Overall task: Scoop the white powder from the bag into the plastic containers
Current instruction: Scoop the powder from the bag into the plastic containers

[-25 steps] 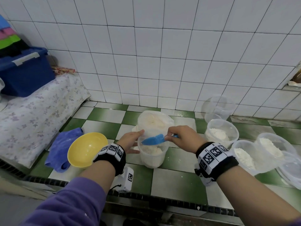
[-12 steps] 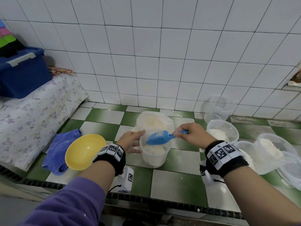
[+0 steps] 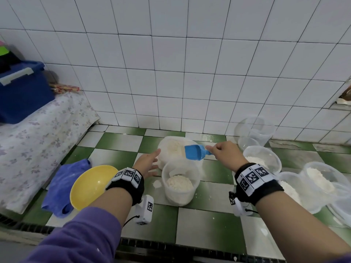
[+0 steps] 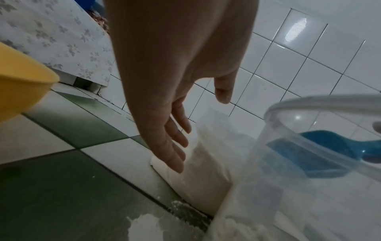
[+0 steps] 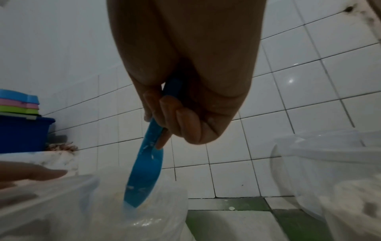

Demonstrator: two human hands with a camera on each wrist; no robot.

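On the green-and-white checkered tile counter point(image 3: 209, 223), against the white tiled wall, a clear bag of white powder point(image 3: 171, 147) stands open behind a clear plastic container point(image 3: 179, 182) holding a low heap of powder. The right hand point(image 3: 225, 153) has its fingers curled round the handle of a blue scoop point(image 3: 195, 152), whose bowl hangs over the open mouth of the bag; in the right wrist view the scoop point(image 5: 147, 166) points down at the bag point(image 5: 144, 216), its tip at the mouth. The left hand point(image 3: 147, 164) is spread, fingers straight and holding nothing, beside the bag's left side and just left of the container; in the left wrist view its fingertips point(image 4: 175, 163) are at the side of the bag point(image 4: 206, 176), though contact cannot be told for sure.

A small spill of powder point(image 3: 157, 184) lies on the counter by the container's left base. To the right stand more clear containers with powder point(image 3: 261, 160) point(image 3: 321, 180), and two empty ones point(image 3: 254, 131) near the wall. A yellow bowl point(image 3: 89, 184) sits left of the left wrist, partly over a blue cloth point(image 3: 62, 186). Further left, a floral cloth point(image 3: 34, 141) covers a raised surface bearing a dark blue bin point(image 3: 20, 92).
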